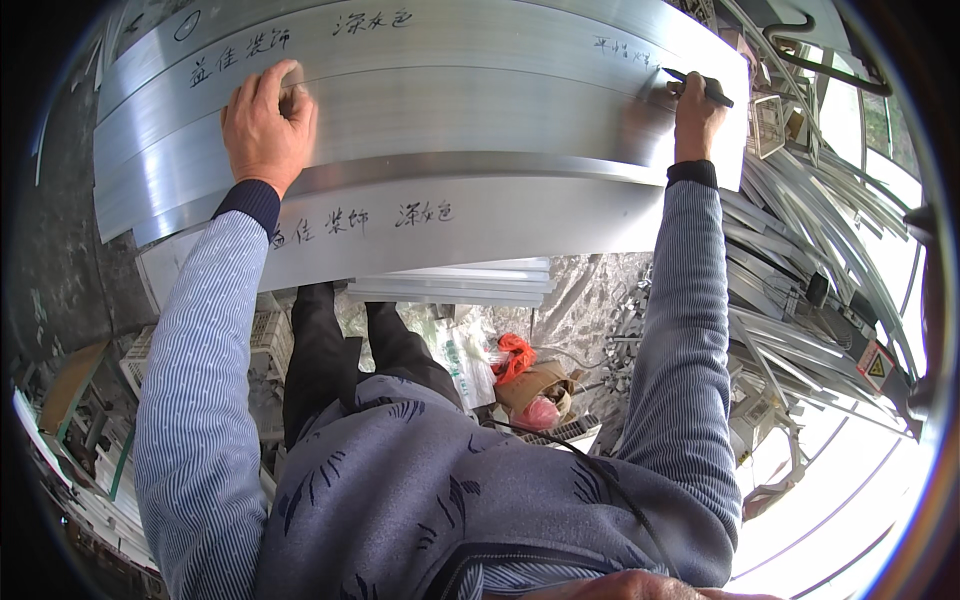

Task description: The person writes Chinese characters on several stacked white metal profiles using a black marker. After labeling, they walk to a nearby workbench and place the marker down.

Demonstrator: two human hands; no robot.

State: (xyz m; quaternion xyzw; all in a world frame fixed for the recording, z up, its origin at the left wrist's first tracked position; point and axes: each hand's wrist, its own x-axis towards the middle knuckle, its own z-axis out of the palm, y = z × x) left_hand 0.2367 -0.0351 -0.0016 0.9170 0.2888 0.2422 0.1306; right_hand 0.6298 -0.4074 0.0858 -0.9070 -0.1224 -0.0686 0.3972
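Observation:
Long silvery metal panels [480, 115] lie side by side across the space in front of me, with dark handwriting on several of them. My right hand [697, 110] grips a black marker pen [716, 95] near the far right end. The pen's tip meets the metal at the end of a short line of small writing. On the left, my left hand [268, 130] rests on the panels, fingers bent and thumb apart, holding nothing. A nearer panel [540, 215] with larger writing lies below both wrists, closer to my body.
Metal profiles [820, 210] are heaped along the right side. Under the panels, more pale bars [450, 283] are stacked near my legs. Orange cord [514, 358] and a brown bag [540, 388] lie on the littered floor. A plastic crate [268, 342] stands at lower left.

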